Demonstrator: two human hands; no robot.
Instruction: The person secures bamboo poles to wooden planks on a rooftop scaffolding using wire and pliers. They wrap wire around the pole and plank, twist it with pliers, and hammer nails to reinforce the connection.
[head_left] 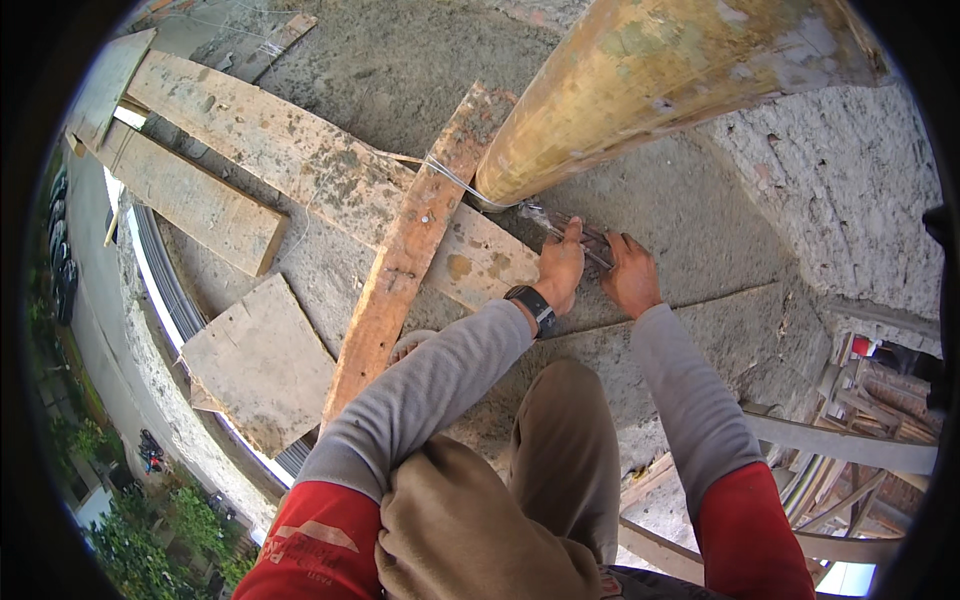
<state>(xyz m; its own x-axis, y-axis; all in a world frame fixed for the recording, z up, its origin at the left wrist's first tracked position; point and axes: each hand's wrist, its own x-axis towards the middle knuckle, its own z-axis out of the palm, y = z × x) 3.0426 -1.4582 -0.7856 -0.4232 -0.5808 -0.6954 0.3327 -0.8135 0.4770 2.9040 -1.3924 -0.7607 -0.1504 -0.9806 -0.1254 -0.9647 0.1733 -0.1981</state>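
Close to the foot of a yellow-brown pole (600, 95), both my hands are closed on a narrow dark bundle (592, 248) with a shiny, clear plastic-like end; its exact kind I cannot make out. My left hand (562, 264), with a black watch on the wrist, grips it from the left, thumb on top. From the right, my right hand (630, 276) bends its fingers onto the same bundle. A thin wire (462, 184) runs around the pole's foot and over a reddish wooden beam (405, 255). That beam lies across a long, stained plank (290, 150).
My knees are bent on rough concrete. At the left lie a shorter board (190, 195) and a square panel (258, 365) beside the building's edge, with a road (120, 330) far below. A rough wall (830, 190) rises at the right, above stacked timber (850, 440).
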